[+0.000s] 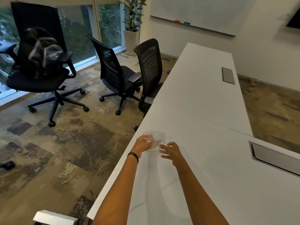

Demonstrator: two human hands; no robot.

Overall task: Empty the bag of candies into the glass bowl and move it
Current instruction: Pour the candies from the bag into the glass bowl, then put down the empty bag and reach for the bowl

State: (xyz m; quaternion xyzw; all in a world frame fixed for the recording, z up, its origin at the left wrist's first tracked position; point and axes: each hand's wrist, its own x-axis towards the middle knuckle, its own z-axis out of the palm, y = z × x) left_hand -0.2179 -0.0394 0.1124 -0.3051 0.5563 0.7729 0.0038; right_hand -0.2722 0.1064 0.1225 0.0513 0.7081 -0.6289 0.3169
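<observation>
White worktop (203, 98), lower centre: glass bowl (155, 140) blurred. Left hand (143, 144) fingers curl around its rim; right hand (172, 151) fingers spread at its side, contact unclear.

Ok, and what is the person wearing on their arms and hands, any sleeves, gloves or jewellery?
Both forearms are bare as far as the view shows, with no sleeves and no gloves. The left hand has a thin black band, apparently doubled, around its wrist. The right hand shows no band, watch or ring that I can make out.
</observation>
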